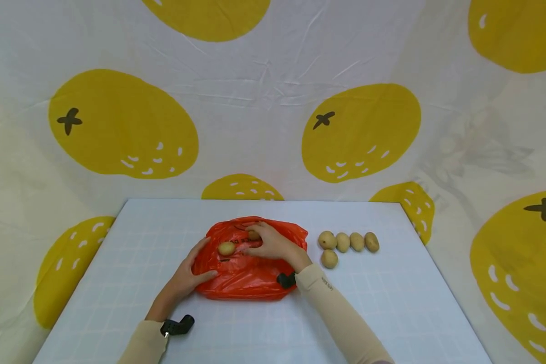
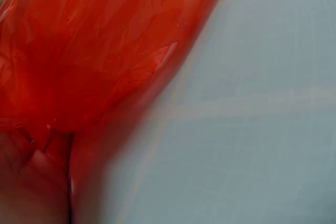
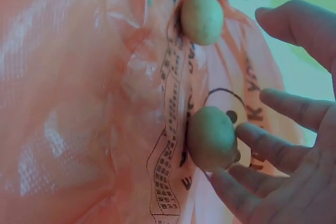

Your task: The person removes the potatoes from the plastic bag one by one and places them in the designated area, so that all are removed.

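Observation:
A red plastic bag with dark printing lies flat on the table. On top of it sit two small potatoes: the left one is in full view, and the right one is partly covered by my right hand. In the right wrist view, my right fingers are spread beside a potato, fingertips close to or touching it. The other potato sits apart. My left hand rests against the bag's left side, fingers extended and thumb over its edge.
Right of the bag, several potatoes stand in a row, with one more potato below the row's left end. The white table backs onto a cloth printed with yellow fruit.

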Available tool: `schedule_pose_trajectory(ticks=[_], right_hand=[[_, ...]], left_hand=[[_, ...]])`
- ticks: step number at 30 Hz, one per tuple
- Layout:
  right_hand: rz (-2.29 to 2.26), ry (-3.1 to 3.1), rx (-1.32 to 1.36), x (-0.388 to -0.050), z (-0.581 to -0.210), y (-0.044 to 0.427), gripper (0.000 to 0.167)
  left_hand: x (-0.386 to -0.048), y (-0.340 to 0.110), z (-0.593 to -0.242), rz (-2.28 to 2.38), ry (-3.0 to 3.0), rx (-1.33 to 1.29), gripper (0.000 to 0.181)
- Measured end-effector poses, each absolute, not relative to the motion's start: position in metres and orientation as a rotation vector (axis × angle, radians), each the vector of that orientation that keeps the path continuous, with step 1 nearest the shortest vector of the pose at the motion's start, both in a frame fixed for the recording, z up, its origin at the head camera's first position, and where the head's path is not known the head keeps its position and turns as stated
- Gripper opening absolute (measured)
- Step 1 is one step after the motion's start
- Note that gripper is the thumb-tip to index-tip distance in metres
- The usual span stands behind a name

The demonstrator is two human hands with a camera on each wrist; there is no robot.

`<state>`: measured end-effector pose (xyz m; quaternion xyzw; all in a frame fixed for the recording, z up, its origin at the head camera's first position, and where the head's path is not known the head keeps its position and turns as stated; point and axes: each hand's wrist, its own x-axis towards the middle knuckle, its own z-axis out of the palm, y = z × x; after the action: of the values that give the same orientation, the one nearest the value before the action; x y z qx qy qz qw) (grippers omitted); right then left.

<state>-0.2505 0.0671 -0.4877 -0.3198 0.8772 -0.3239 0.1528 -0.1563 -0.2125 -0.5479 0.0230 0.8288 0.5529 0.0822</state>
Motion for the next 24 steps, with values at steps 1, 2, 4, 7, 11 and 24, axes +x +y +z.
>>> schedule_pose_trajectory(ticks=[1,2,4,7,11,24], right_hand=[[-0.933,2.520,-0.920,-0.2499,-0.4873,0.0670,0.070],[-0.931,2.529,-0.921,-0.2494,-0.4868,0.0671,0.070],[-0.932,2.539,-0.925,-0.2487,-0.4855,0.0672,0.069],[-0.921,2.555,-0.915,-0.2477,-0.4841,0.0684,0.066],[-0.913,2.551,-0.888,-0.2472,-0.4858,0.0691,0.062],[-0.884,2.538,-0.960,-0.2507,-0.4922,0.0643,0.055]], left_hand=[[-0.1563,-0.2125,-0.5478,1.653,2.475,0.070,0.098],[-0.1564,-0.2125,-0.5480,1.653,2.478,0.071,0.098],[-0.1566,-0.2127,-0.5482,1.653,2.481,0.076,0.098],[-0.1564,-0.2127,-0.5490,1.660,2.488,0.094,0.097],[-0.1563,-0.2128,-0.5498,1.658,2.497,0.104,0.097],[-0.1555,-0.2126,-0.5494,1.657,2.487,0.098,0.097]])
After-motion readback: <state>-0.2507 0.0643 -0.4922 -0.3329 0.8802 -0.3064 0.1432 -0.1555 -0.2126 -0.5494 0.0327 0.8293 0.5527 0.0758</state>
